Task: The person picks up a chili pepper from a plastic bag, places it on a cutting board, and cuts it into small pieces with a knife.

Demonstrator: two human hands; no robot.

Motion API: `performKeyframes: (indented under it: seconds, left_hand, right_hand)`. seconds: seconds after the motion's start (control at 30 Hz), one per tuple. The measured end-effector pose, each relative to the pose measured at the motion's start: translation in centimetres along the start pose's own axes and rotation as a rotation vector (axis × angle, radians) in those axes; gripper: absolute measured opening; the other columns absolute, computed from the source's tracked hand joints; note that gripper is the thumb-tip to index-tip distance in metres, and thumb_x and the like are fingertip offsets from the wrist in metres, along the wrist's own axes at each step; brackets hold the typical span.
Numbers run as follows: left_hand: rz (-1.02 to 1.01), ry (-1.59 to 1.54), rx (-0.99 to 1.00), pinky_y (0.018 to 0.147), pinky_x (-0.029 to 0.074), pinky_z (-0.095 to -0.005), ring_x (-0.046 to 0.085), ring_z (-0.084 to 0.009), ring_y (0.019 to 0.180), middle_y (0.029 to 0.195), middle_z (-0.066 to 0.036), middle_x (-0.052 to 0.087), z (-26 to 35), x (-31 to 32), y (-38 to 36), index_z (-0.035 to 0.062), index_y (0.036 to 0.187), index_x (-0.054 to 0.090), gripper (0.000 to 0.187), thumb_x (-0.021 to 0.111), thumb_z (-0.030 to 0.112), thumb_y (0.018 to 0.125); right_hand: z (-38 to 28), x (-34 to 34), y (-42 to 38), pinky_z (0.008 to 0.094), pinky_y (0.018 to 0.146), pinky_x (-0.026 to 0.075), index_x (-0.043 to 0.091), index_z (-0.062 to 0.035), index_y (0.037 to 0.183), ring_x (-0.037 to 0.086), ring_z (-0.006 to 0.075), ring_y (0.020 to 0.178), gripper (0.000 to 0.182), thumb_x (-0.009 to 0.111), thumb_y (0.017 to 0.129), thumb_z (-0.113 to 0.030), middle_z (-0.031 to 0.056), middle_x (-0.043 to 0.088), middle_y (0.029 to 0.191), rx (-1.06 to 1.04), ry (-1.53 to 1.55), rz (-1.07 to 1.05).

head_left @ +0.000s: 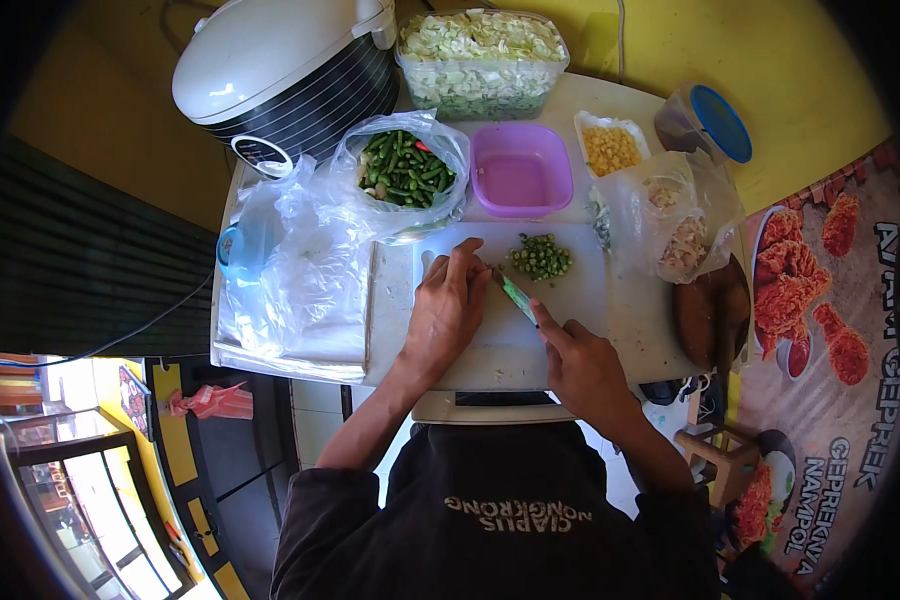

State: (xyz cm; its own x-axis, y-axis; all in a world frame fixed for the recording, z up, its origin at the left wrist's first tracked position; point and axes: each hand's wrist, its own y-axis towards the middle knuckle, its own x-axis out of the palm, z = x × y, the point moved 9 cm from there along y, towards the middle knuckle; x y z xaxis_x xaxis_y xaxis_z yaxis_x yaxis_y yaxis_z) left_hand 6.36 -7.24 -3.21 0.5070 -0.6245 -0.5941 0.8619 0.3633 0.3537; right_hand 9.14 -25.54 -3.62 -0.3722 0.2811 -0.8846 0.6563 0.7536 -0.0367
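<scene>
Knife (516, 297) mid-frame, gripped in right hand (582, 365) fingers | left hand (448, 305) fingers pinning a chili on cutting board (490, 350) | chopped pile (540, 256) just above

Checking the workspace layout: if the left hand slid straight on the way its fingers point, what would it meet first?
The left hand points up the cutting board. It would likely meet the bag of green chilies first, though depth is unclear.

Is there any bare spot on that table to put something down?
Bare board shows on the cutting board below the left hand and right of the chopped greens. The back is crowded: chili bag, purple tub, corn tray, plastic bags at the left.
</scene>
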Motion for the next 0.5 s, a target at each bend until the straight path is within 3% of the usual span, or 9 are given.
performKeyframes:
  seconds: [0.3, 0.5]
  left_hand:
    - [-0.033, 0.031, 0.052, 0.085, 0.059, -0.0445, 0.072, -0.034, 0.098, 0.102, -0.014, 0.075, 0.4, 0.1, 0.0, 0.0054, 0.137, 0.058, 0.04, 0.067, 0.003, 0.098]
    - [-0.031, 0.013, -0.049, 0.087, 0.058, -0.0458, 0.072, -0.0362, 0.103, 0.107, -0.017, 0.076, 0.3, -0.7, -0.7, 0.0076, 0.141, 0.056, 0.039, 0.064, 0.006, 0.102]
  right_hand:
    - [1.8, -2.2, -2.2, 0.0448, 0.064, 0.055, 0.06, -0.0111, 0.148, 0.067, 0.0338, 0.065, 0.052, 0.064, 0.097, -0.004, 0.016, 0.065, 0.079, -0.01, 0.275, 0.081]
    - [0.5, -2.4, -2.2, 0.0435, 0.063, 0.055, 0.056, -0.012, 0.152, 0.066, 0.0308, 0.064, 0.058, 0.065, 0.095, -0.002, 0.0129, 0.066, 0.082, -0.014, 0.138, 0.169]
